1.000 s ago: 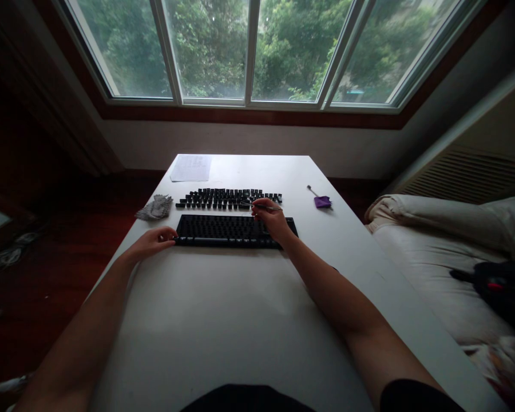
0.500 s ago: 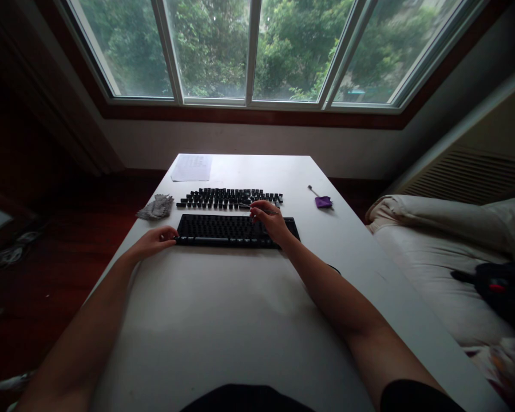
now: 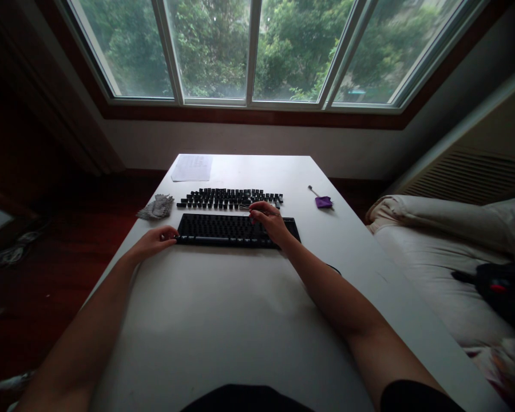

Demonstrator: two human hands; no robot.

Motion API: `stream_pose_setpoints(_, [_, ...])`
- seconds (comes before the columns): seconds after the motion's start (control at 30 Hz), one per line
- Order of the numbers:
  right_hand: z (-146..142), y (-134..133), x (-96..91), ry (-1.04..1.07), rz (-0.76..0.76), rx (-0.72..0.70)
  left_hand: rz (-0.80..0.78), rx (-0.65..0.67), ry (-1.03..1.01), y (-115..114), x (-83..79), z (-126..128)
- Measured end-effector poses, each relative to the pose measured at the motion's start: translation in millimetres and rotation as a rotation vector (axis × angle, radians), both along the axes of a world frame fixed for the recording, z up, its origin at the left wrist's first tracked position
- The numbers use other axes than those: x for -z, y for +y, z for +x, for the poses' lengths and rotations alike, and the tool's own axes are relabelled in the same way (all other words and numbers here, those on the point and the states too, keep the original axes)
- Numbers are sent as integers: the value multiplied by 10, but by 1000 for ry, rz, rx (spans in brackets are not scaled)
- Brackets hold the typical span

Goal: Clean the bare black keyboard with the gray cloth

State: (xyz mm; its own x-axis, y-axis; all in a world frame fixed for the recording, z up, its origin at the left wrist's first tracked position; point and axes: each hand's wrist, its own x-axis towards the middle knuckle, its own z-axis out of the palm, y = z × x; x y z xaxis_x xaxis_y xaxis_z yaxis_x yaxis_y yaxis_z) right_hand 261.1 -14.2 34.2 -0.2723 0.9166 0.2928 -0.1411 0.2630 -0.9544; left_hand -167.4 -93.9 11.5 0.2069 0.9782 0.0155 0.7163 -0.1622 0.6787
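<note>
A black keyboard [image 3: 214,228] lies across the white table, most of its keycaps off and a front row still on. My left hand [image 3: 158,239] is closed on the keyboard's left end, thumb at the front corner. Over the keyboard's right part, my right hand [image 3: 269,218] has its fingers pinched round a thin wire tool [image 3: 244,206], whose pale prongs point left. Something thin and dark also reaches down below those fingertips; I cannot make out what it is. Behind the keyboard stand rows of loose black keycaps [image 3: 223,198].
A crumpled grey cloth [image 3: 156,207] sits near the table's left edge. Sheets of paper [image 3: 192,168] lie at the far left corner. To the right are a small brush [image 3: 312,190] and a purple cloth [image 3: 323,202]. A cable [image 3: 333,268] shows beside my right forearm.
My right hand has shifted very slightly to the left with the wire tool. The left hand and the keyboard stay where they were.
</note>
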Motion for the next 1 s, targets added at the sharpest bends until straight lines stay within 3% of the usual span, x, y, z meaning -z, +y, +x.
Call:
stream_pose_setpoints(0.27, [-12,-12,-5,10,20,-9,20,-31,-7,3,25,7])
stream_pose_setpoints(0.43, [-136,-50,19,96,-45,-43,9,-14,7,3,16,-35])
stream_pose_setpoints(0.7, [-593,-138,67,96,-140,-162,142,19,114,63,133,-110])
stream_pose_setpoints(0.9, [-997,-114,47,83,-203,-307,134,27,77,72,156,-132])
stream_pose_setpoints(1.0, [-1244,-126,43,114,-176,-301,127,38,65,73,146,-140])
